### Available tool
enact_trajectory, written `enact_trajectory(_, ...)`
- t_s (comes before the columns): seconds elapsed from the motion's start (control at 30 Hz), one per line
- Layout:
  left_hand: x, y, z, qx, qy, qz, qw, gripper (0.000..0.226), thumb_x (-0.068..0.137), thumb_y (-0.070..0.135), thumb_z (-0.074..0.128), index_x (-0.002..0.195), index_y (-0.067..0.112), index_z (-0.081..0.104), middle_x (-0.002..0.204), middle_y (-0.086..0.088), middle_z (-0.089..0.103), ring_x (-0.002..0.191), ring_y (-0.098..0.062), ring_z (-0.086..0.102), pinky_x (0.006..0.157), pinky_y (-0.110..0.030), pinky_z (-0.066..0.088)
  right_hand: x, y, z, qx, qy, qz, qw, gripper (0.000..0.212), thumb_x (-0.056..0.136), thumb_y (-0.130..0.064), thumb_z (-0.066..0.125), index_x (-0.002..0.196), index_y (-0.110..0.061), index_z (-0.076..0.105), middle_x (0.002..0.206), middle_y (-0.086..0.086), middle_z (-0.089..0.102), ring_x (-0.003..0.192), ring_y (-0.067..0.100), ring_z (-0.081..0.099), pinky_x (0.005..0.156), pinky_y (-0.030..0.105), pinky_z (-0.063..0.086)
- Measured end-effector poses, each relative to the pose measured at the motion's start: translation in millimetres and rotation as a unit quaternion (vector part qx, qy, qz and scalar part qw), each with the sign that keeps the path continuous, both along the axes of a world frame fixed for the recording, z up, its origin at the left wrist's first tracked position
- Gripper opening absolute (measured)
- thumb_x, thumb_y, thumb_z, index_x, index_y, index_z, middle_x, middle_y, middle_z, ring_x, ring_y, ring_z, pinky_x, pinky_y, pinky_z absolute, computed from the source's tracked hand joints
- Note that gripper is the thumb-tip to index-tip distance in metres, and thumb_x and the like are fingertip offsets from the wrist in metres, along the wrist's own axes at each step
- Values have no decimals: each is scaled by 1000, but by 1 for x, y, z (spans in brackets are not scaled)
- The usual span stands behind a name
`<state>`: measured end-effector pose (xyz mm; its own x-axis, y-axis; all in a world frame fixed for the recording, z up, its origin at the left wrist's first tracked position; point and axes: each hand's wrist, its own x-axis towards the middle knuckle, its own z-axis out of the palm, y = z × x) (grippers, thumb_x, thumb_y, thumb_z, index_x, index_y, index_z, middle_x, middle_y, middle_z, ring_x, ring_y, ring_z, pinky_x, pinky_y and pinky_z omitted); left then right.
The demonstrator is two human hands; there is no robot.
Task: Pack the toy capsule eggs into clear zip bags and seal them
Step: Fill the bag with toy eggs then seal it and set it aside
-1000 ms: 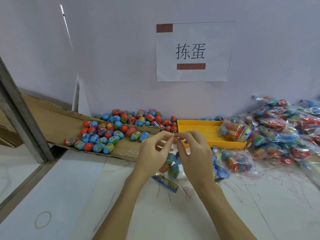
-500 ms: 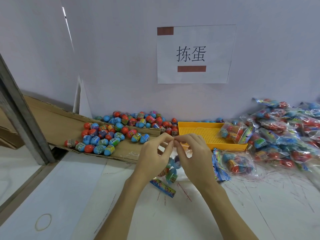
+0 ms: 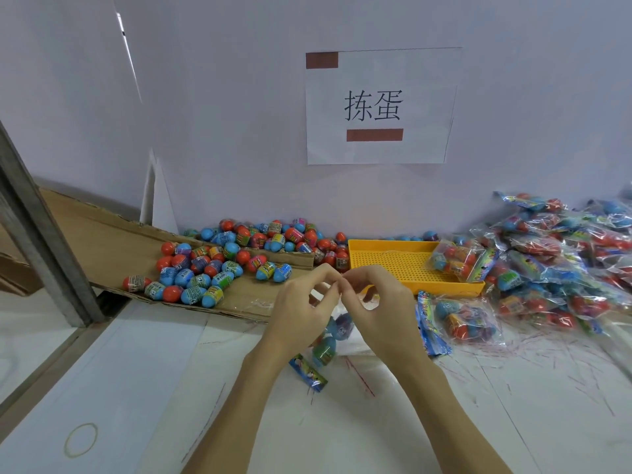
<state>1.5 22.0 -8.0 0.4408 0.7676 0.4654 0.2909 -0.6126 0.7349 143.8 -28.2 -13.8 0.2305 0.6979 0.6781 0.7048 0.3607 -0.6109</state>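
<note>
My left hand (image 3: 301,313) and my right hand (image 3: 379,313) meet fingertip to fingertip at the centre, both pinching the top edge of a clear zip bag (image 3: 330,340). The bag hangs below them with blue and green capsule eggs inside and a printed header strip (image 3: 307,371) at its bottom. Loose red and blue capsule eggs (image 3: 212,268) lie heaped on a cardboard sheet (image 3: 102,241) to the left. Most of the bag's mouth is hidden by my fingers.
A yellow perforated tray (image 3: 393,265) sits just behind my hands, one filled bag in its right end. One packed bag (image 3: 458,319) lies right of my hand, and a large pile of packed bags (image 3: 564,261) fills the right. A grey metal post (image 3: 41,234) stands at left.
Both hands stay pinched on the bag's top edge. They and the bag have hardly moved; the view has shifted slightly.
</note>
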Motion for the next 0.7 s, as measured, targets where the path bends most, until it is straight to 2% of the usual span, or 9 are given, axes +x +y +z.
enact_trajectory(0.1, -3, 0, 2, -12, 2, -7, 1000, 12, 103, 12, 58, 99, 14, 69, 87, 3, 71, 83, -15, 70, 72, -42, 61, 4, -1, 1, -11, -10, 4, 1000, 7, 91, -15, 73, 95, -20, 76, 83, -16, 66, 83, 3, 61, 67, 9, 47)
enact_trajectory(0.2, -4, 0, 3, -26, -9, -17, 999, 12, 104, 12, 58, 99, 12, 69, 85, 3, 70, 80, -15, 71, 72, -46, 61, 6, -1, 2, -40, 63, 33, 997, 9, 93, -12, 71, 95, -20, 75, 83, -17, 69, 83, 4, 65, 69, 11, 50)
enact_trajectory(0.37, -1, -2, 2, -32, -14, -22, 999, 12, 104, 13, 57, 98, 12, 67, 85, 4, 70, 77, -12, 71, 70, -46, 61, 3, 0, 3, -51, 131, 27, 990, 7, 91, -10, 72, 92, -16, 76, 79, -11, 72, 77, 8, 67, 67, 16, 54)
enact_trajectory(0.53, -6, 4, 1, 3, 3, -12, 1000, 11, 102, 13, 61, 96, 17, 70, 83, 12, 70, 77, -12, 71, 65, -29, 60, 4, -3, 7, -58, 103, 47, 992, 8, 89, -9, 74, 90, -17, 76, 79, -12, 71, 75, 9, 66, 65, 15, 53)
enact_trajectory(0.63, -6, 6, 0, 23, 17, 7, 1000, 10, 100, 15, 64, 95, 18, 71, 81, 10, 71, 73, -10, 70, 60, -21, 55, 6, -1, 8, -66, 128, 25, 989, 8, 87, -9, 75, 83, -16, 75, 72, -9, 70, 69, 10, 62, 60, 16, 50)
enact_trajectory(0.7, -9, 8, 0, 13, -16, 44, 999, 14, 100, 13, 62, 89, 19, 69, 77, 11, 71, 66, -8, 69, 57, -16, 52, 12, 1, 6, -69, 156, -14, 985, 10, 85, -6, 74, 79, -14, 73, 71, -5, 69, 68, 11, 61, 60, 15, 50)
